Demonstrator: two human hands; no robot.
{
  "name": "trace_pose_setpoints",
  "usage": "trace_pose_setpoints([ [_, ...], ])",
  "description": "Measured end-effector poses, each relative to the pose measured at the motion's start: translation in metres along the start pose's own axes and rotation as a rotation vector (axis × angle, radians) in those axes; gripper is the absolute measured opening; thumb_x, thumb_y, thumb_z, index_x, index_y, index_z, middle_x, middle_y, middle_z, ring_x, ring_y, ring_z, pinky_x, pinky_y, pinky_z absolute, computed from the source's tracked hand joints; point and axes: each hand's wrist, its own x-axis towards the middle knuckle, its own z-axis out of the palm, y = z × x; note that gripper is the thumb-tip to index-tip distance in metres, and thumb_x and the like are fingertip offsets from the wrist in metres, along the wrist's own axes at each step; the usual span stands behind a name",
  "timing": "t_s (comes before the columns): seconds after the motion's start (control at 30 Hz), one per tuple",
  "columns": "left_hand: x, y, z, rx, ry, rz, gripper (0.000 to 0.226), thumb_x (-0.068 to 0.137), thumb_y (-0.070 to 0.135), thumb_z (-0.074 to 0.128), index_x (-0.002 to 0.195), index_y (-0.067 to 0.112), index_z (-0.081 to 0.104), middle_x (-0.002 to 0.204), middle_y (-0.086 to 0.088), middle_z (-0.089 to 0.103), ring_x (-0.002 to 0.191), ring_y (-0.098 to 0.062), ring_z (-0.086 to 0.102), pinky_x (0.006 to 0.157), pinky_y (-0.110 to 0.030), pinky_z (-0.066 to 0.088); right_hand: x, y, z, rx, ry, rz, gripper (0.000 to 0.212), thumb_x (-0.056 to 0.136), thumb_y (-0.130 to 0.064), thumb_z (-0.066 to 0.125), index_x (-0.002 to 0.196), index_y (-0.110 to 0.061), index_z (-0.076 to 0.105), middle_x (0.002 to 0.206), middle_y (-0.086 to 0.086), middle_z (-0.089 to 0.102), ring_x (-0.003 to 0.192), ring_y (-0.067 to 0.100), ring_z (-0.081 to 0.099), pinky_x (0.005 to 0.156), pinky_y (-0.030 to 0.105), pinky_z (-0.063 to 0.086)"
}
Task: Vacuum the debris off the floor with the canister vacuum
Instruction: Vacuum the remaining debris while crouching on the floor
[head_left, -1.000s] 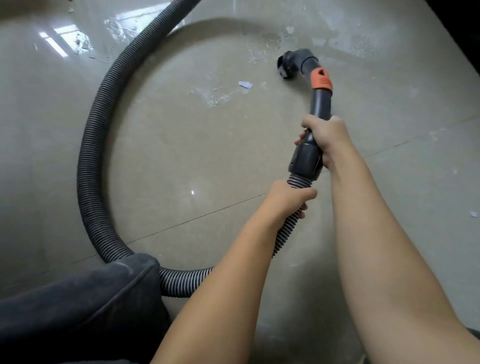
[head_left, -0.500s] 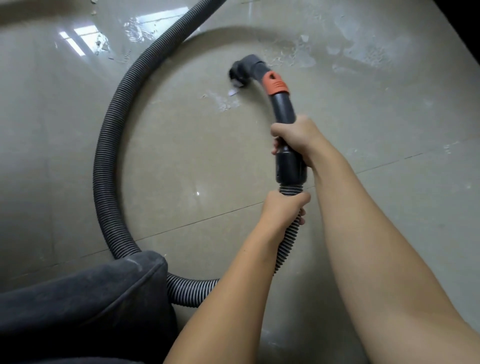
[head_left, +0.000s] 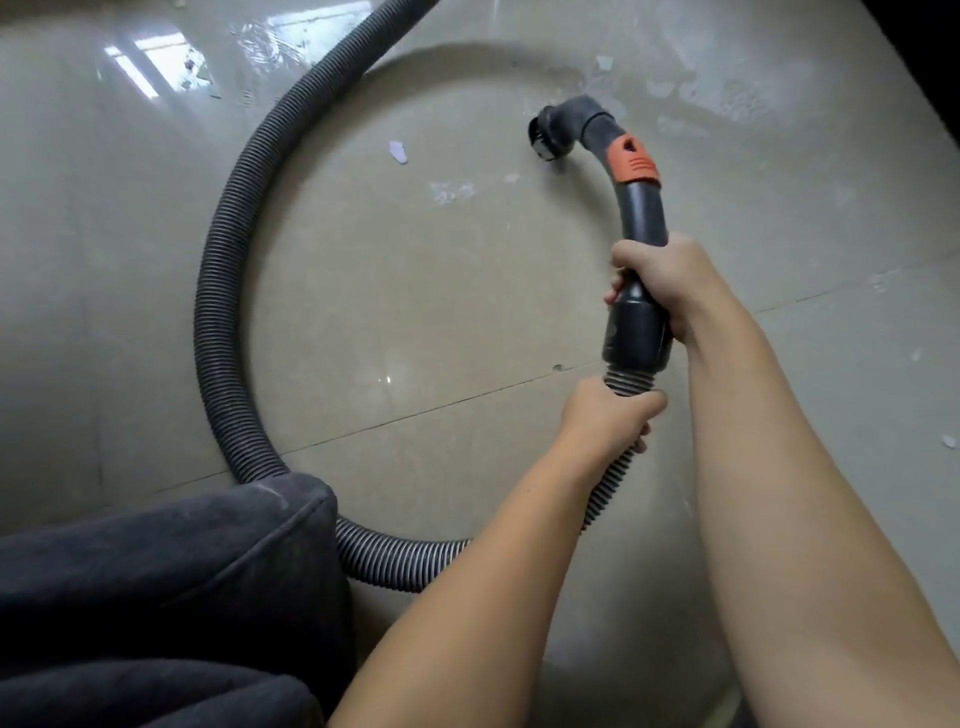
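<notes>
The right hand grips the black rigid handle tube of the vacuum, fingers curled round it just above the wider dark cuff. The left hand closes round the ribbed grey hose just below that cuff. From there the hose runs down behind the left forearm, passes beside a dark cushion at lower left, then sweeps in a wide loop up the left side and out of the top of the view. Above the right hand the tube bends left past an orange collar to the black nozzle, whose mouth sits on or just above the glossy beige tiled floor; contact cannot be told. A pale scrap of debris lies well left of the nozzle, and whitish flecks lie between them, nearer the nozzle
</notes>
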Motion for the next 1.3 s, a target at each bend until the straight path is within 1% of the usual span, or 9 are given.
trace_pose_setpoints([
  [0.13, -0.01, -0.013, 0.009, -0.07, 0.056, -0.054, 0.008, 0.064, 0.021, 0.061, 0.067, 0.014, 0.056, 0.055, -0.005, 0.057, 0.044, -0.02, 0.054, 0.061, -0.032, 0.049, -0.009, 0.006, 0.012, -0.186, -0.146, 0.02, 0.014, 0.081, 0.001, 0.054, 0.077, -0.01, 0.046, 0.048, 0.006, 0.053, 0.038, 0.016, 0.055, 0.049, 0.025, 0.048],
  [0.27, -0.012, -0.02, 0.006, -0.178, 0.16, -0.102, 0.007, 0.079, 0.014, 0.065, 0.079, 0.009, 0.061, 0.065, -0.007, 0.061, 0.048, -0.018, 0.055, 0.058, -0.029, 0.047, -0.019, 0.001, 0.041, -0.332, -0.351, -0.002, 0.014, 0.081, -0.001, 0.055, 0.084, -0.011, 0.048, 0.057, 0.008, 0.054, 0.044, 0.019, 0.056, 0.046, 0.024, 0.049],
  [0.53, -0.008, -0.01, 0.0, -0.086, 0.052, -0.064, 0.012, 0.078, 0.009, 0.061, 0.069, 0.013, 0.055, 0.058, -0.006, 0.055, 0.042, -0.018, 0.051, 0.054, -0.026, 0.045, -0.007, 0.003, 0.016, -0.209, -0.183, 0.002, 0.014, 0.079, -0.002, 0.056, 0.082, -0.012, 0.046, 0.053, 0.006, 0.054, 0.043, 0.019, 0.057, 0.055, 0.029, 0.05],
  [0.7, 0.005, 0.01, -0.046, -0.134, 0.146, -0.068, 0.015, 0.082, 0.008, 0.062, 0.069, 0.01, 0.054, 0.059, -0.008, 0.054, 0.037, -0.014, 0.05, 0.043, -0.019, 0.041, 0.006, -0.018, 0.069, -0.122, -0.176, -0.036, 0.014, 0.081, 0.002, 0.053, 0.082, -0.01, 0.046, 0.056, 0.009, 0.05, 0.038, 0.016, 0.053, 0.048, 0.025, 0.049],
  [0.87, 0.007, 0.02, -0.073, -0.235, 0.198, -0.094, 0.01, 0.084, 0.011, 0.064, 0.077, 0.008, 0.058, 0.065, -0.008, 0.057, 0.042, -0.015, 0.053, 0.046, -0.021, 0.044, 0.013, -0.032, 0.115, -0.283, -0.388, -0.052, 0.013, 0.081, -0.004, 0.056, 0.086, -0.013, 0.047, 0.06, 0.009, 0.056, 0.045, 0.02, 0.058, 0.057, 0.03, 0.053],
  [0.93, 0.01, 0.018, -0.065, -0.261, 0.166, -0.101, 0.01, 0.085, 0.012, 0.064, 0.078, 0.009, 0.059, 0.068, -0.008, 0.059, 0.045, -0.015, 0.055, 0.049, -0.022, 0.045, 0.013, -0.033, 0.111, -0.366, -0.4, -0.055, 0.014, 0.081, -0.007, 0.057, 0.086, -0.015, 0.047, 0.062, 0.007, 0.058, 0.049, 0.02, 0.06, 0.058, 0.029, 0.053],
  [1.03, 0.019, 0.013, -0.049, -0.212, 0.05, -0.064, 0.011, 0.079, 0.014, 0.068, 0.08, 0.006, 0.059, 0.067, -0.009, 0.058, 0.042, -0.013, 0.054, 0.048, -0.021, 0.045, 0.017, -0.028, 0.081, -0.359, -0.256, -0.059, 0.013, 0.081, -0.005, 0.056, 0.085, -0.014, 0.047, 0.06, 0.008, 0.057, 0.045, 0.019, 0.058, 0.051, 0.024, 0.051],
  [1.2, 0.037, 0.023, -0.017, 0.172, -0.204, -0.065, 0.011, 0.083, 0.017, 0.065, 0.079, 0.01, 0.057, 0.063, -0.005, 0.059, 0.046, -0.014, 0.056, 0.052, -0.02, 0.047, 0.031, 0.002, -0.007, -0.021, 0.314, 0.052, 0.011, 0.08, 0.0, 0.056, 0.077, -0.008, 0.049, 0.058, 0.009, 0.052, 0.036, 0.013, 0.053, 0.051, 0.031, 0.053],
  [1.3, 0.043, 0.033, -0.007, 0.297, -0.242, -0.072, 0.011, 0.084, 0.019, 0.063, 0.089, 0.01, 0.057, 0.068, -0.003, 0.059, 0.051, -0.014, 0.056, 0.046, -0.016, 0.045, 0.032, 0.011, -0.035, 0.142, 0.487, 0.084, 0.014, 0.081, 0.001, 0.054, 0.092, -0.003, 0.047, 0.059, 0.009, 0.051, 0.039, 0.016, 0.053, 0.04, 0.022, 0.047],
])
